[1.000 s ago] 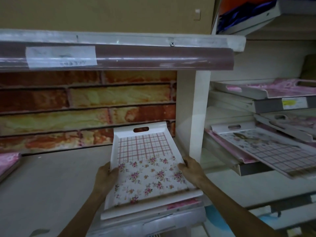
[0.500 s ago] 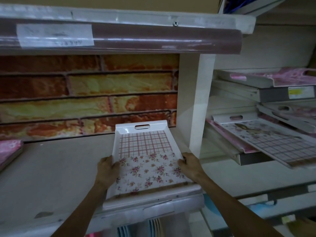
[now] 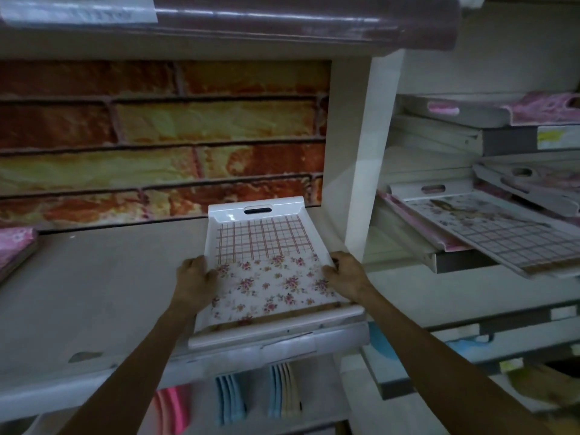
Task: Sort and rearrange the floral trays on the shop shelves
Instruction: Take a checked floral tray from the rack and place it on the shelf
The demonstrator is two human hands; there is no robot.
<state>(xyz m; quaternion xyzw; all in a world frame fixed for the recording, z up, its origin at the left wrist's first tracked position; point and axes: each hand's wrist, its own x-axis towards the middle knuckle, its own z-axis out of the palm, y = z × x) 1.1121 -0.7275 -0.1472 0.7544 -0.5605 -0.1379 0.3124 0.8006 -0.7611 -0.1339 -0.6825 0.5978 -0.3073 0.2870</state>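
**Tray in both hands on the shelf**

So the tray (image 3: pixel 262 265) is a glossy white rectangle with raised rims and a slot handle at the far end. Its base is half red plaid, half small pink roses. It lies on the dull grey shelf (image 3: pixel 94 290), right next to the white post (image 3: pixel 361 158), in front of a rough brick-print back wall (image 3: pixel 157 136). Left hand (image 3: pixel 194 279) grips the left rim, right hand (image 3: pixel 345 274) grips the right rim, thumbs inside, forearms stretched forward. More floral trays (image 3: pixel 489 233) sit tilted in the right bay.
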